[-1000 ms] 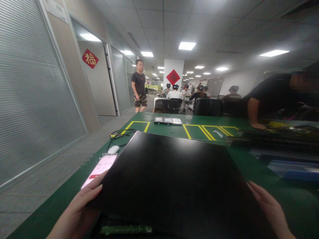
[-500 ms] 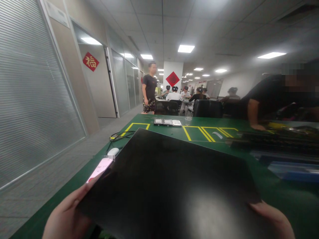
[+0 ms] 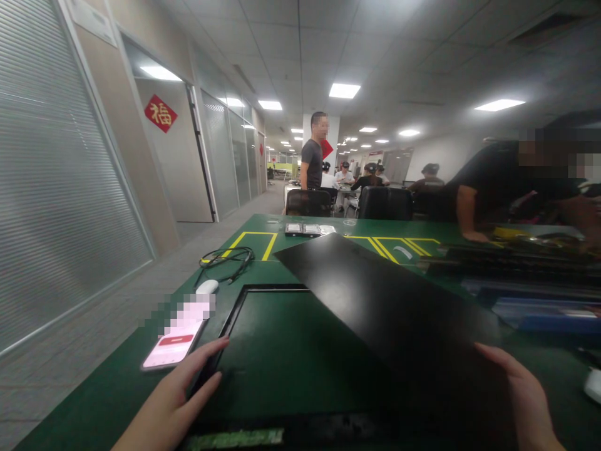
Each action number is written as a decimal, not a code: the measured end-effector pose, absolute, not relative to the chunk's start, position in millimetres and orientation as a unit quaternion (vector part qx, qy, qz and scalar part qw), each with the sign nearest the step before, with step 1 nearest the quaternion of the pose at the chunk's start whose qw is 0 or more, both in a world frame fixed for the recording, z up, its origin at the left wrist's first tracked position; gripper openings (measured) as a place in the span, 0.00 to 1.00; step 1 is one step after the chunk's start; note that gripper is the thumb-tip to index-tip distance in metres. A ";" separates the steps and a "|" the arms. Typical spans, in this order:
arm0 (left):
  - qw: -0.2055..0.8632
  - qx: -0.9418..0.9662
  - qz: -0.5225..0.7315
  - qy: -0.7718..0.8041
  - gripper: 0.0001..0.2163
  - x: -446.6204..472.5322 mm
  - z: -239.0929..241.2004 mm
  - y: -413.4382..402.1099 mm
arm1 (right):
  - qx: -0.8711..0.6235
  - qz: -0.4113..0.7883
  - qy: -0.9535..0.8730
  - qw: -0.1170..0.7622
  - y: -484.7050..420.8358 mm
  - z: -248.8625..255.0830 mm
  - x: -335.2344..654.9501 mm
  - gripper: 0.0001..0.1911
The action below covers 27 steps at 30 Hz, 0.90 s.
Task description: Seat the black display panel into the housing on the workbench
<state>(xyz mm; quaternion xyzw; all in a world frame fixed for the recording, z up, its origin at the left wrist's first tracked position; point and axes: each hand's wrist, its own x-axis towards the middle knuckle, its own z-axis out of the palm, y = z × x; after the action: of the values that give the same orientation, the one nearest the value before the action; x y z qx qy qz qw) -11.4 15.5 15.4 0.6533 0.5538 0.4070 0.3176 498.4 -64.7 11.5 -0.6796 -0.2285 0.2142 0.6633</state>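
A thin, flat black panel [image 3: 338,288], like a screen panel, is held tilted over the right part of a black rectangular frame [image 3: 277,287]. My right hand [image 3: 521,388] grips the panel by its right edge, thumb on top, the other fingers hidden beneath. My left hand [image 3: 173,394] is off the panel, at the left bar of the frame. Its thumb and forefinger are apart over that bar; whether they press on it I cannot tell. The frame lies on the green table [image 3: 267,338], with a green strip [image 3: 239,438] along its near side.
A lit phone [image 3: 173,344], a white mouse [image 3: 207,287] and a coiled black cable [image 3: 235,263] lie on the left. Several drives [image 3: 303,230] sit at the far edge. Blue and dark parts [image 3: 544,313] are on the right, where a co-worker [image 3: 493,175] leans on the table.
The panel has swung right, uncovering the frame beneath. My left hand has let go of the panel and moved to the frame's left bar. A standing person has moved right in the background.
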 end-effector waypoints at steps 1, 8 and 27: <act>0.304 0.672 0.401 0.543 0.20 -11.4 12.9 15.5 | -0.670 0.236 -0.238 0.663 -63.1 13.5 499.1 0.09; 0.249 0.733 0.367 0.516 0.15 -10.2 5.9 17.6 | -0.637 0.255 -0.251 0.683 -50.9 12.8 507.7 0.23; 0.203 0.767 0.330 0.512 0.15 -14.8 0.1 20.1 | -0.621 0.247 -0.213 0.712 -44.4 -6.6 538.8 0.10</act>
<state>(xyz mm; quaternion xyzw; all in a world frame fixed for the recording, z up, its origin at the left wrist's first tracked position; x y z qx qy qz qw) -14.8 20.1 0.1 0.7669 0.5117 0.3299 0.2031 538.8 -44.4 -6.6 -0.6215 -0.2132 0.2466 0.7124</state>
